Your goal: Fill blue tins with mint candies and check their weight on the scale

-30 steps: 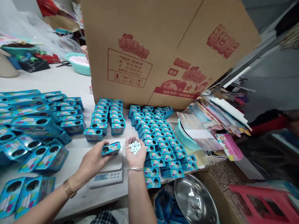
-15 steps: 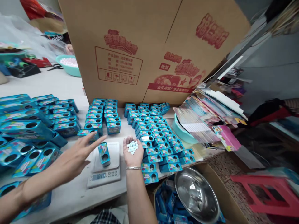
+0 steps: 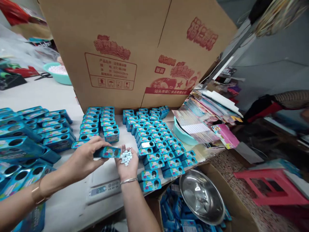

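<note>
My left hand (image 3: 88,154) grips a small blue candy tin (image 3: 107,152) by its sides. The tin is tilted, with its round-holed end against the fingers of my right hand (image 3: 127,169). That hand is palm up and cupped, holding a heap of small pale blue and white candies (image 3: 126,157). Below my left hand is a white digital scale (image 3: 103,178) with a lit display; its pan carries no tin. Close to my right hand stand rows of matching blue tins (image 3: 149,157), each with a round opening on top.
More blue tins (image 3: 58,140) crowd the left of the table, and two short rows (image 3: 89,121) stand mid-table. Behind rises a large cardboard box (image 3: 135,19). A turquoise basin (image 3: 180,132) with papers sits right. A steel bowl (image 3: 201,196) rests over a carton of tins below the edge.
My left hand has taken the tin off the scale and brought it to my right palm. The scale's reading has changed. The view has shifted slightly to the right.
</note>
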Action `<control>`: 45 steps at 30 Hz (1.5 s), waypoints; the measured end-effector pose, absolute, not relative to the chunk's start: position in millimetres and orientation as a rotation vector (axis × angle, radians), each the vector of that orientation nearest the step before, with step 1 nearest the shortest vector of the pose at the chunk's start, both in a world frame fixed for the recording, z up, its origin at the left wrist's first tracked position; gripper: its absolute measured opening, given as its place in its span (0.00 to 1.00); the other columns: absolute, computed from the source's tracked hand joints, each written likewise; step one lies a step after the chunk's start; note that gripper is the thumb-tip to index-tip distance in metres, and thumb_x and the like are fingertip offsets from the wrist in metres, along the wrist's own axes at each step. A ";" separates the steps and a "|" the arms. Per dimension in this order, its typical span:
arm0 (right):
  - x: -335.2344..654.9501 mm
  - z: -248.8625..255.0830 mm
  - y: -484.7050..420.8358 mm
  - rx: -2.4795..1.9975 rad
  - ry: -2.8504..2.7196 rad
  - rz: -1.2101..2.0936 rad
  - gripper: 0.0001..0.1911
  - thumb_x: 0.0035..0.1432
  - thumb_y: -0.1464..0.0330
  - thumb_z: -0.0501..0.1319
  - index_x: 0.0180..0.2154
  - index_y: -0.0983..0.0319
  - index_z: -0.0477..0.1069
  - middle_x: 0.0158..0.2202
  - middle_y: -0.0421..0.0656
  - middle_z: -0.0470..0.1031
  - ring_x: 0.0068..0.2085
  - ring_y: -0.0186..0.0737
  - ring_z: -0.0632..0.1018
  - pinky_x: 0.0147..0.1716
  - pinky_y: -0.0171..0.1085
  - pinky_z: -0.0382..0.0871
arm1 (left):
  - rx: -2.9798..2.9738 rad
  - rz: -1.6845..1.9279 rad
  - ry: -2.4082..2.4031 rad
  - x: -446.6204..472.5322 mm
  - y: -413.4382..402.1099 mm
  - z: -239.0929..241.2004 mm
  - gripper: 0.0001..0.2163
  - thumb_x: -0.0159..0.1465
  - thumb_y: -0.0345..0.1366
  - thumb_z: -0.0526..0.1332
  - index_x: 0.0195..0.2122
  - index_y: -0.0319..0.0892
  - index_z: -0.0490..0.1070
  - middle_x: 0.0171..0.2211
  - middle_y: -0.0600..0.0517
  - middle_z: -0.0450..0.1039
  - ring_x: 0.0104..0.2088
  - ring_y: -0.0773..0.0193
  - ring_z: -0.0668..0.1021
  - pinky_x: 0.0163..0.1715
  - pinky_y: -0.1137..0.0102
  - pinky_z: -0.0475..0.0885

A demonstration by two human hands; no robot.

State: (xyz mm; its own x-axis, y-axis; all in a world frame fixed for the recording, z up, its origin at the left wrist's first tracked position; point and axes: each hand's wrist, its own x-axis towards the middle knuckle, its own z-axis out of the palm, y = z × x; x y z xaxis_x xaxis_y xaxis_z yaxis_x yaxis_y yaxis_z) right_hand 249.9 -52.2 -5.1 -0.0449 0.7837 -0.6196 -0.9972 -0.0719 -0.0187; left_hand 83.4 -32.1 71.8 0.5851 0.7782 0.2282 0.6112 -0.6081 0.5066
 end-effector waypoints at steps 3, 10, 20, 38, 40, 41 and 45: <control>242.4 -1.3 -44.5 -0.506 0.498 1.576 0.08 0.57 0.69 0.55 0.25 0.60 0.66 0.29 0.43 0.80 0.34 0.38 0.81 0.37 0.40 0.76 | 2.668 0.491 1.052 102.1 -29.5 81.7 0.18 0.60 0.30 0.56 0.52 0.47 0.71 0.44 0.48 0.70 0.43 0.59 0.74 0.42 0.68 0.69; 239.4 3.9 -38.9 -0.494 0.528 1.588 0.09 0.55 0.70 0.55 0.23 0.61 0.66 0.28 0.44 0.78 0.33 0.36 0.80 0.38 0.36 0.75 | 2.884 0.234 1.010 126.7 -21.8 85.2 0.20 0.64 0.26 0.51 0.53 0.48 0.71 0.38 0.47 0.70 0.37 0.59 0.74 0.35 0.66 0.66; 238.7 5.7 -36.6 -0.498 0.492 1.608 0.08 0.56 0.69 0.54 0.26 0.61 0.67 0.29 0.44 0.78 0.34 0.36 0.80 0.37 0.35 0.75 | 2.838 0.371 1.063 124.6 -28.8 93.9 0.17 0.63 0.28 0.53 0.49 0.47 0.73 0.39 0.46 0.70 0.40 0.59 0.73 0.38 0.66 0.68; 228.4 6.3 -36.7 -0.535 0.399 1.683 0.09 0.58 0.69 0.53 0.28 0.62 0.70 0.28 0.41 0.79 0.31 0.34 0.79 0.27 0.32 0.71 | 2.901 0.176 1.092 117.4 -29.0 98.6 0.21 0.61 0.26 0.54 0.53 0.50 0.69 0.41 0.48 0.69 0.40 0.57 0.72 0.35 0.64 0.62; 228.6 7.0 -36.6 -0.552 0.393 1.682 0.09 0.58 0.70 0.53 0.29 0.63 0.70 0.29 0.42 0.79 0.31 0.35 0.79 0.26 0.32 0.71 | 2.885 0.193 1.087 118.3 -29.1 101.0 0.19 0.62 0.27 0.54 0.53 0.50 0.70 0.42 0.48 0.69 0.41 0.57 0.72 0.36 0.64 0.62; 229.0 7.4 -36.5 -0.559 0.391 1.684 0.09 0.58 0.70 0.53 0.29 0.63 0.71 0.29 0.42 0.79 0.31 0.35 0.79 0.26 0.32 0.71 | 2.879 0.205 1.086 118.7 -29.1 102.3 0.18 0.62 0.28 0.54 0.52 0.50 0.70 0.41 0.48 0.69 0.40 0.57 0.72 0.36 0.64 0.63; 231.7 8.7 -36.2 -0.555 0.428 1.678 0.08 0.57 0.70 0.54 0.29 0.62 0.70 0.28 0.41 0.79 0.31 0.35 0.79 0.27 0.32 0.71 | 2.812 0.253 1.087 117.9 -27.2 105.2 0.16 0.63 0.31 0.56 0.51 0.51 0.71 0.41 0.48 0.69 0.39 0.57 0.73 0.37 0.65 0.64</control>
State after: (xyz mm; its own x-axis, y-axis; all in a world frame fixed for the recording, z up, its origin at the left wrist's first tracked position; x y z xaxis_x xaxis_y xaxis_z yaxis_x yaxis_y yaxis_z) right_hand 231.7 -36.2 8.7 -0.1292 0.8053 -0.5786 -0.9841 -0.1761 -0.0253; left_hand 117.9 -27.2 105.2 0.7288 0.6753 0.1133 0.6559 -0.7359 0.1679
